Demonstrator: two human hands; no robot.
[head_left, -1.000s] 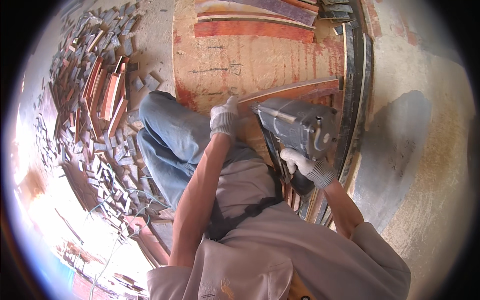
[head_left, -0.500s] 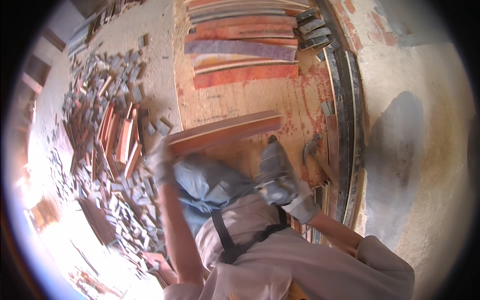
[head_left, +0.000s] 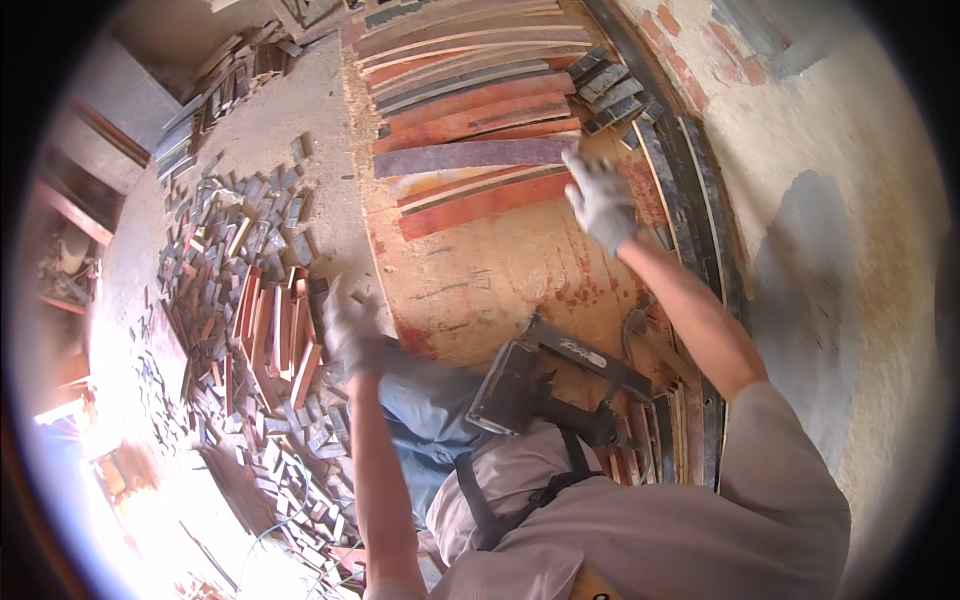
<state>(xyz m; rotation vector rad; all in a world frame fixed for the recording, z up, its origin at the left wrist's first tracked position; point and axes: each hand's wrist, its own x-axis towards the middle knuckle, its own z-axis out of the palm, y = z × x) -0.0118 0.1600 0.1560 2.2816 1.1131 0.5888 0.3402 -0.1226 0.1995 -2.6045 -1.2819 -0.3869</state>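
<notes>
My right hand (head_left: 604,208), in a pale grey glove, reaches to the right ends of a row of wooden strips. Its fingers are apart, the tips at the end of a purplish-grey strip (head_left: 470,158); whether they touch it I cannot tell. Nearest me in that row lies a red strip (head_left: 485,205). My left hand (head_left: 354,330), also gloved and blurred by motion, is beside my knee with fingers apart and nothing seen in it. A black nail gun (head_left: 520,390) rests by my lap, let go of by both hands.
A hammer (head_left: 640,335) lies on the plywood board (head_left: 460,290) at the right. Long dark strips (head_left: 690,210) run along the wall. On the left, many small offcuts (head_left: 240,225) surround a heap of reddish pieces (head_left: 283,325). Short dark blocks (head_left: 608,90) sit at the row's right end.
The reddish strip has left my left hand. My right hand has let go of the nail gun, now by my lap, and moved forward to the row of strips.
</notes>
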